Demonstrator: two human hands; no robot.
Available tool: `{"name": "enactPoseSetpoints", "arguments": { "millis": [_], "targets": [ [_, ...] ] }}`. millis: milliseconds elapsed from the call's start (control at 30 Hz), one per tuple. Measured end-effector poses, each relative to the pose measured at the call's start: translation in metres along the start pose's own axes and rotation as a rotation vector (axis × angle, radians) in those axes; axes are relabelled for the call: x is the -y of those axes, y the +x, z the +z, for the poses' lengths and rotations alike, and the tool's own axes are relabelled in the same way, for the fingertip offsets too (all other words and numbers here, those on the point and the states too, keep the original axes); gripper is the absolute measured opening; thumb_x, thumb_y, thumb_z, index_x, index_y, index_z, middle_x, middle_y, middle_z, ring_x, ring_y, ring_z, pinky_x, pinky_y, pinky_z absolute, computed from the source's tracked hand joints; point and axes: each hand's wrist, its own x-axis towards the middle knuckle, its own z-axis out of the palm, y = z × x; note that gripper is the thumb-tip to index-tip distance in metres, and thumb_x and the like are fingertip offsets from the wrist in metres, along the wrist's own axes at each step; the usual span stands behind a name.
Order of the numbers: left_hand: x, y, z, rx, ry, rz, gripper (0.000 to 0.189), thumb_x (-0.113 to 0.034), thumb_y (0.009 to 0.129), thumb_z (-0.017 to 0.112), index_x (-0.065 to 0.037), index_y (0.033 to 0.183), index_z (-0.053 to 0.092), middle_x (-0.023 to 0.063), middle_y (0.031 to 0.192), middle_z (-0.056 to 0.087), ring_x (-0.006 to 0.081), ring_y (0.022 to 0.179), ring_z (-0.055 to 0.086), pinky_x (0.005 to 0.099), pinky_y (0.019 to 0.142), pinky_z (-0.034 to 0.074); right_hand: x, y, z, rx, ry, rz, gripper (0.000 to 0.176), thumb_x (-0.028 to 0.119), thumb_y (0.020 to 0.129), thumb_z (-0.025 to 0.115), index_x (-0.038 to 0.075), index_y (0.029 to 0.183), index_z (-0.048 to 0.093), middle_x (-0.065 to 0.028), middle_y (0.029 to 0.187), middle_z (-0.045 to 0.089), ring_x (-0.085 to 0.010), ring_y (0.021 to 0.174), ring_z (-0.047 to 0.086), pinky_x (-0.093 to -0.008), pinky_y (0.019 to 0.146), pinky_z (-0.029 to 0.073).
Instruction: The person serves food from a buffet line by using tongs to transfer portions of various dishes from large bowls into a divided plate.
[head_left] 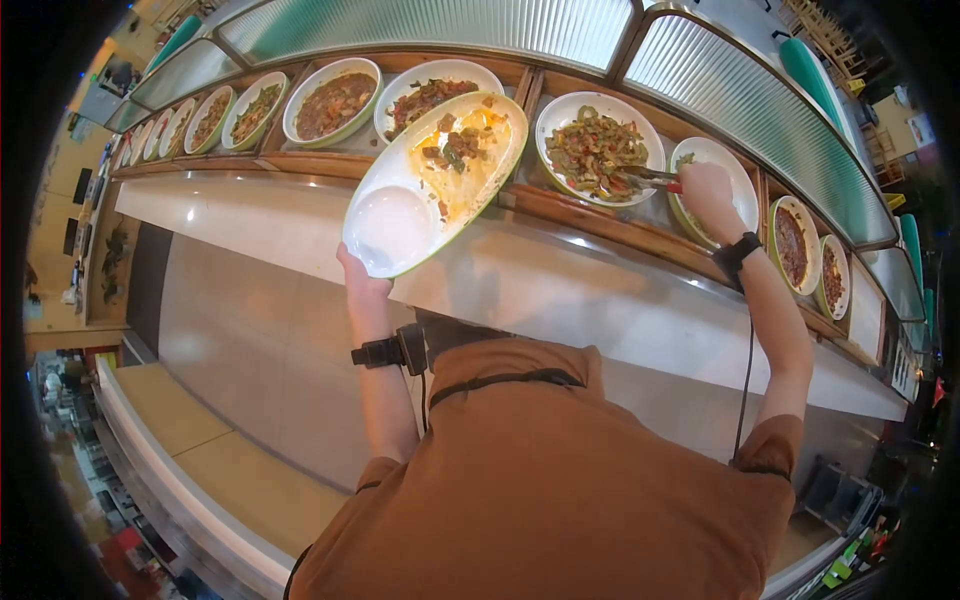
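Grips tilted plate (400, 225) by six o'clock rim in closed left hand (360, 282), held close beside the greens (595, 150); clamps tongs (645, 175) over them, three o'clock, in fisted right hand (706, 192).

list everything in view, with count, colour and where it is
plate: one, white, green rim, food scraps on it, held over the counter
serving dishes: about eleven, white, green rims, curved row behind the counter
serving utensil: one, metal, red grip, over one of the dishes
glass panels: several, ribbed, above the dishes
counter: one, pale, before the row
shirt: one, brown, bottom of view
wristbands: two, black, one per wrist
left hand: grips the plate's near end
right hand: grips the serving utensil
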Motion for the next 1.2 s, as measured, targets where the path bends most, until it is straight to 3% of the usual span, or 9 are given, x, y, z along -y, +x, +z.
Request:
{"name": "enactPoseSetpoints", "arguments": {
  "millis": [133,267,367,467,667,800,933,1033,1200],
  "targets": [
    [0.001,0.000,-0.002,-0.033,0.005,0.006,0.057,-0.047,0.097,0.025,-0.010,0.136,0.045,0.0088,0.134,0.052,0.0292,0.124,0.049,0.0444,0.101,0.044,-0.002,0.006,-0.002,-0.036,-0.033,0.013,0.011,0.013,0.082,0.059,0.006,0.080,0.068,-0.0152,0.076,0.065,-0.0326,0.075,0.064,-0.0450,0.067,0.050],
    [0.015,0.048,-0.074,0.257,0.216,0.248,0.052,-0.021,0.089,0.045,-0.004,0.136,0.036,0.0123,0.130,0.050,0.0247,0.122,0.049,0.0377,0.101,0.042,0.000,-0.001,-0.050,-0.057,-0.007,-0.011,0.012,0.009,0.084,0.054,0.003,0.086,0.065,-0.0163,0.080,0.065,-0.0332,0.075,0.064,-0.0455,0.068,0.051],
    [0.005,0.033,-0.051,0.251,0.084,0.138,0.065,0.000,0.075,0.052,0.001,0.135,0.029,0.0144,0.129,0.046,0.0213,0.120,0.048,0.0324,0.101,0.039,0.000,-0.003,-0.054,-0.103,-0.026,-0.020,0.012,0.009,0.084,0.054,0.003,0.087,0.064,-0.0164,0.081,0.065,-0.0329,0.076,0.064,-0.0450,0.069,0.051],
    [-0.002,0.018,-0.032,0.225,-0.018,0.059,0.073,0.008,0.066,0.053,0.002,0.134,0.026,0.0154,0.129,0.044,0.0201,0.119,0.047,0.0302,0.101,0.037,-0.001,0.002,-0.046,-0.081,-0.052,0.007,0.012,0.011,0.084,0.055,0.005,0.085,0.066,-0.0160,0.080,0.066,-0.0320,0.075,0.065,-0.0442,0.068,0.051],
    [0.009,0.042,-0.066,0.283,0.216,0.231,0.071,0.004,0.070,0.054,0.002,0.135,0.027,0.0149,0.129,0.045,0.0207,0.119,0.048,0.0313,0.101,0.038,-0.006,0.014,0.016,-0.073,-0.077,0.025,0.017,0.020,0.083,0.063,0.006,0.077,0.071,-0.0158,0.078,0.068,-0.0290,0.076,0.068,-0.0410,0.065,0.053],
    [0.006,-0.010,-0.017,0.141,0.194,0.238,0.051,-0.021,0.088,0.050,-0.006,0.135,0.037,0.0104,0.130,0.050,0.0230,0.119,0.051,0.0351,0.098,0.044,-0.006,0.012,0.008,-0.015,0.018,0.048,0.018,0.019,0.085,0.060,0.005,0.080,0.070,-0.0165,0.080,0.068,-0.0318,0.078,0.067,-0.0427,0.068,0.053],
    [0.001,-0.010,0.000,-0.067,0.077,0.100,0.051,-0.049,0.098,0.030,-0.015,0.132,0.047,0.0058,0.131,0.054,0.0257,0.118,0.054,0.0409,0.095,0.048,-0.002,0.006,-0.009,0.025,0.093,0.112,0.013,0.014,0.083,0.060,0.006,0.085,0.069,-0.0166,0.084,0.068,-0.0338,0.081,0.066,-0.0446,0.071,0.052],
    [-0.002,-0.011,0.005,-0.075,-0.028,0.001,0.051,-0.047,0.098,0.031,-0.014,0.131,0.049,0.0069,0.133,0.053,0.0261,0.119,0.053,0.0431,0.097,0.046,-0.007,0.007,-0.004,0.080,0.134,0.138,0.012,0.011,0.081,0.060,0.006,0.088,0.068,-0.0168,0.085,0.067,-0.0345,0.082,0.066,-0.0458,0.073,0.051],
    [-0.001,-0.023,0.017,-0.107,0.030,0.047,0.053,-0.049,0.098,0.030,-0.013,0.131,0.050,0.0070,0.133,0.053,0.0270,0.121,0.051,0.0445,0.099,0.044,-0.013,0.013,0.005,0.193,0.248,0.231,0.016,0.012,0.075,0.063,0.003,0.087,0.069,-0.0200,0.081,0.067,-0.0372,0.078,0.065,-0.0469,0.071,0.051]
  ]
}}
